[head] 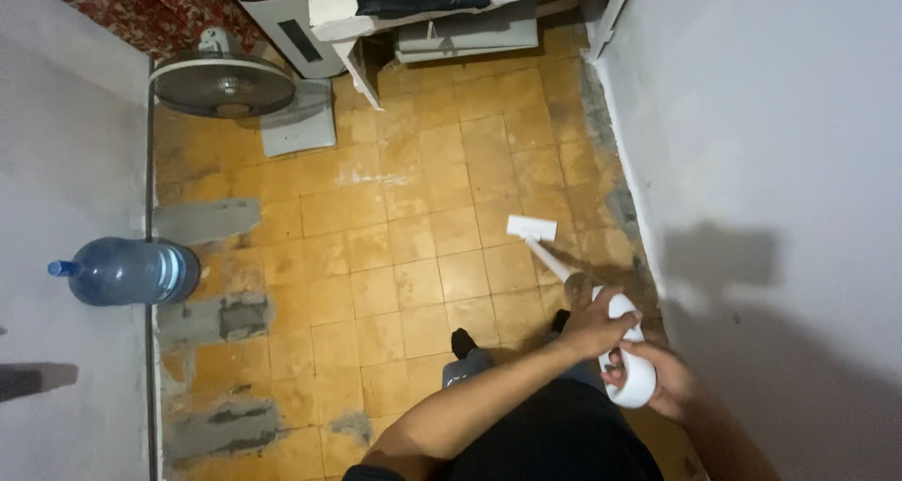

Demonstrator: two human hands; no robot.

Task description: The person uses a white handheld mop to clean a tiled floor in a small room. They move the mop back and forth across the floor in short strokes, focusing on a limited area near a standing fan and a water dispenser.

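- Mop (532, 227), white and slim, looks light and stiff; flat head rests on yellow floor tiles (413, 209), right of centre
- Left hand (594, 323) wraps the thick handle, grip pressed tight
- Right hand (662, 380) clasps the handle's smooth, possibly slippery lower end

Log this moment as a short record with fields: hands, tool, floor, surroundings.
left hand: left hand grips the upper part of the white handle
right hand: right hand holds the handle lower down
tool: white floor cleaner, its flat head on the floor
floor: yellow tiles with grey patches
surroundings: blue water jug on the left, standing fan beyond it, white wall on the right
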